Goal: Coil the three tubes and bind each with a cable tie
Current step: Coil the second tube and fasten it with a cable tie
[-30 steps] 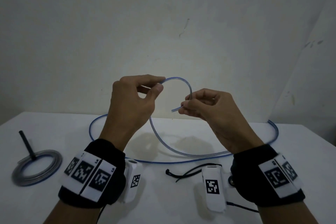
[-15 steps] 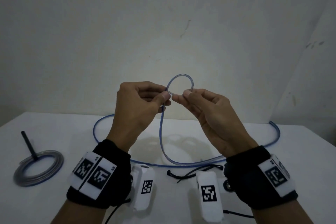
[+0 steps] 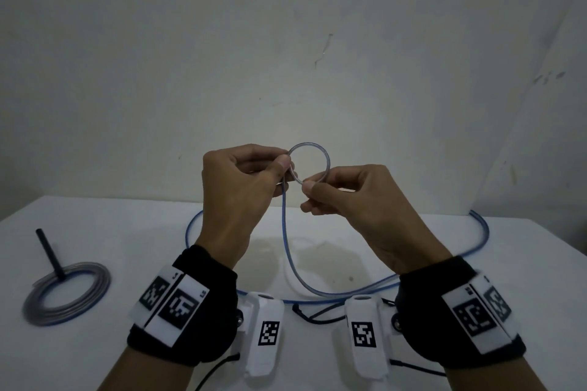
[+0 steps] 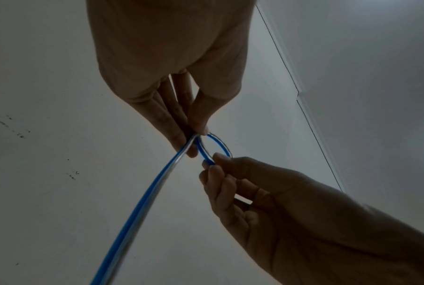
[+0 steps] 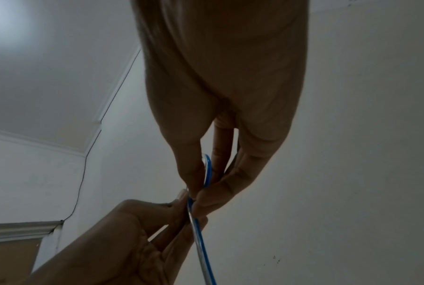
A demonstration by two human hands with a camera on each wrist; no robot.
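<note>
I hold a clear tube with a blue stripe (image 3: 287,241) above the white table (image 3: 95,232). Its end is bent into a small loop (image 3: 320,152) between my hands. My left hand (image 3: 279,168) pinches the loop's left side where the tube crosses itself (image 4: 196,138). My right hand (image 3: 309,186) pinches the loop's bottom edge (image 5: 207,173). The tube's long remainder hangs down and runs in a wide arc over the table (image 3: 476,241). A tube coil (image 3: 66,298) with a black cable tie (image 3: 49,252) lies at the left. Loose black cable ties (image 3: 317,316) lie between my wrists.
A pale wall (image 3: 286,41) rises right behind the table's far edge. The table's right edge (image 3: 565,251) slants close to my right wrist. Thin black wires (image 3: 216,371) trail from the wrist cameras toward me.
The open arc of tube has been drawn closed into a small round loop. My hands came together, then spread a little as the loop grew rounder.
</note>
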